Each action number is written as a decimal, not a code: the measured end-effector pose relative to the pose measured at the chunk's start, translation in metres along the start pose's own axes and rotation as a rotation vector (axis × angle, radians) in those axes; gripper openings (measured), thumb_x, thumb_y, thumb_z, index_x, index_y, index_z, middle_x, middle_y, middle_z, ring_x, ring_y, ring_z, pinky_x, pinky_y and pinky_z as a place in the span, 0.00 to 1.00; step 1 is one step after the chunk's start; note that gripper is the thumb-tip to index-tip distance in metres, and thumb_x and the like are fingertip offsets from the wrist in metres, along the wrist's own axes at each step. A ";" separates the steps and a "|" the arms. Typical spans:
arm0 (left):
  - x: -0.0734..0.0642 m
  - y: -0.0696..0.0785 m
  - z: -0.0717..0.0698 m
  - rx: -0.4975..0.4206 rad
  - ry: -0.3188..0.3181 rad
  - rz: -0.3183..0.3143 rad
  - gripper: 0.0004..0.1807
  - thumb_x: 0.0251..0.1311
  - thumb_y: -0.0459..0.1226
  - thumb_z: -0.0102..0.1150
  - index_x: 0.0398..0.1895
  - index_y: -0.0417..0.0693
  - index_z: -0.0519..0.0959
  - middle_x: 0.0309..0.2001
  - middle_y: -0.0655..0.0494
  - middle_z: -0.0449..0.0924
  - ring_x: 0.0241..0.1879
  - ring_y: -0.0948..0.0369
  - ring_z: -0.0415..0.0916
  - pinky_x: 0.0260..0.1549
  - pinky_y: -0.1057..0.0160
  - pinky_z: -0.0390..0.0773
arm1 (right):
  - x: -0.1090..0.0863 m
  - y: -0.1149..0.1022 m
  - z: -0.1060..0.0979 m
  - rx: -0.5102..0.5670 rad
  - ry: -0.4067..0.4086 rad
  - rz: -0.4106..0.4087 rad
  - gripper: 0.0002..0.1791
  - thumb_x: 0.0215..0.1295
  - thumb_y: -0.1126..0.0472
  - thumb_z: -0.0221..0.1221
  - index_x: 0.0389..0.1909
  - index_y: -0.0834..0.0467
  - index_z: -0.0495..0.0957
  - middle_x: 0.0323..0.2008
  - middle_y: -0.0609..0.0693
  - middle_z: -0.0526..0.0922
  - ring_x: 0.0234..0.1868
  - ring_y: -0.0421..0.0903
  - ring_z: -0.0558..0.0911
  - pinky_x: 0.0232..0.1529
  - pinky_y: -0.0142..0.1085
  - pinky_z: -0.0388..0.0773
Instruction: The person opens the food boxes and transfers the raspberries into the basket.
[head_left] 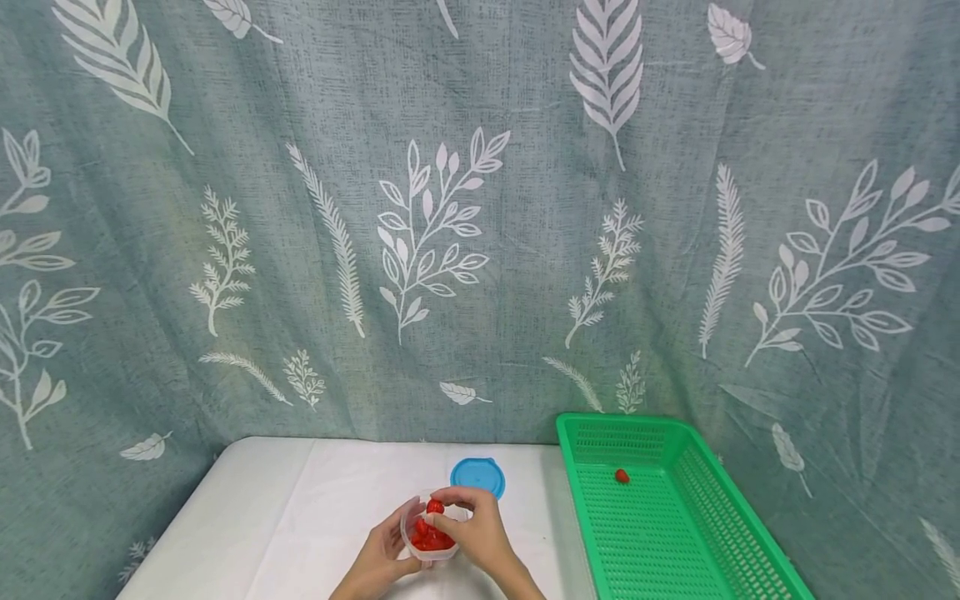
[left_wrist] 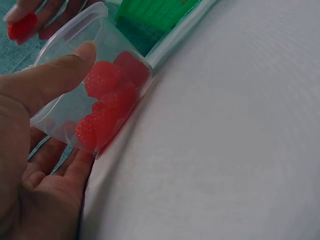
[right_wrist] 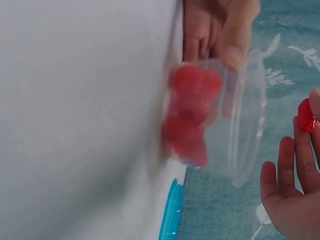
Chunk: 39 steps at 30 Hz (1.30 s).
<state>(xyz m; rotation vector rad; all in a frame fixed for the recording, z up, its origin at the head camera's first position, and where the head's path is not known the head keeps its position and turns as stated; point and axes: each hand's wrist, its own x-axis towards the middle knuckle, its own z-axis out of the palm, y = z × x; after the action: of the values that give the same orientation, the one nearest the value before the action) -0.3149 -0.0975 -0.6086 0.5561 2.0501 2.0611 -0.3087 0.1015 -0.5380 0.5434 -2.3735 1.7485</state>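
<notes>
My left hand (head_left: pixel 381 557) holds a clear plastic tub (left_wrist: pixel 65 42) on the white table, thumb on the near wall and fingers round the other side. Several red raspberries (left_wrist: pixel 112 100) lie at the bottom of the tub. Above its rim, my right hand (head_left: pixel 480 533) pinches one raspberry (right_wrist: pixel 306 116) between thumb and fingertips. That fruit is clear of the others in both wrist views. The tub's blue lid (head_left: pixel 477 477) lies flat on the table just behind the right hand.
A green plastic basket (head_left: pixel 581 517) stands along the right side, with a single red berry (head_left: pixel 622 476) on its floor near the back. White cloth covers the table (head_left: pixel 277 508). A grey-green leaf-patterned curtain (head_left: pixel 480 367) hangs behind.
</notes>
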 end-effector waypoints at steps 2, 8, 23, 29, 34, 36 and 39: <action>0.000 0.001 0.000 -0.004 0.002 0.001 0.52 0.53 0.30 0.73 0.79 0.36 0.53 0.76 0.34 0.59 0.77 0.38 0.53 0.68 0.71 0.68 | -0.004 -0.006 -0.001 0.038 0.003 0.009 0.14 0.60 0.58 0.72 0.43 0.60 0.88 0.40 0.48 0.90 0.45 0.39 0.84 0.56 0.53 0.83; 0.000 0.002 0.000 -0.001 0.008 0.005 0.52 0.53 0.29 0.73 0.79 0.36 0.54 0.75 0.32 0.60 0.76 0.37 0.53 0.68 0.71 0.68 | -0.018 -0.024 -0.008 0.120 -0.031 0.020 0.11 0.63 0.59 0.70 0.42 0.61 0.87 0.39 0.53 0.90 0.38 0.37 0.86 0.47 0.36 0.86; 0.000 0.002 0.002 0.008 0.023 0.004 0.53 0.51 0.30 0.75 0.79 0.35 0.54 0.74 0.33 0.63 0.76 0.37 0.55 0.70 0.68 0.67 | -0.039 -0.070 -0.053 0.188 -0.107 -0.018 0.12 0.64 0.64 0.67 0.44 0.69 0.83 0.38 0.66 0.88 0.36 0.36 0.85 0.43 0.28 0.86; 0.000 0.004 0.002 0.014 0.027 -0.016 0.53 0.50 0.30 0.75 0.78 0.36 0.55 0.73 0.33 0.63 0.76 0.37 0.54 0.70 0.67 0.67 | -0.042 -0.084 -0.080 0.234 -0.184 -0.009 0.15 0.65 0.65 0.67 0.47 0.71 0.81 0.41 0.59 0.89 0.38 0.37 0.85 0.43 0.29 0.85; -0.001 0.003 0.001 0.001 0.013 0.007 0.53 0.50 0.29 0.74 0.78 0.36 0.55 0.74 0.32 0.62 0.76 0.36 0.53 0.68 0.72 0.67 | -0.041 -0.092 -0.099 0.256 -0.190 0.008 0.17 0.66 0.66 0.65 0.49 0.74 0.78 0.41 0.46 0.90 0.41 0.38 0.87 0.47 0.31 0.86; -0.001 0.003 0.001 -0.003 0.012 -0.011 0.52 0.51 0.29 0.74 0.79 0.36 0.55 0.74 0.33 0.62 0.76 0.37 0.53 0.68 0.70 0.67 | -0.038 -0.095 -0.108 0.247 -0.170 -0.004 0.18 0.67 0.66 0.65 0.50 0.75 0.77 0.40 0.44 0.90 0.42 0.38 0.87 0.47 0.31 0.86; -0.001 0.005 0.003 -0.005 0.017 -0.044 0.52 0.52 0.29 0.73 0.79 0.37 0.55 0.75 0.34 0.61 0.77 0.37 0.53 0.69 0.67 0.68 | -0.034 -0.100 -0.124 0.233 -0.124 -0.018 0.18 0.68 0.66 0.64 0.52 0.75 0.76 0.41 0.43 0.89 0.44 0.38 0.87 0.48 0.31 0.86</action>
<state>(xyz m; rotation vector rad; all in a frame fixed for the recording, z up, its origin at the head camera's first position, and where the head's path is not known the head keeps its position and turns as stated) -0.3123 -0.0955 -0.6037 0.4891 2.0475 2.0524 -0.2523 0.1996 -0.4210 0.7217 -2.2466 2.0545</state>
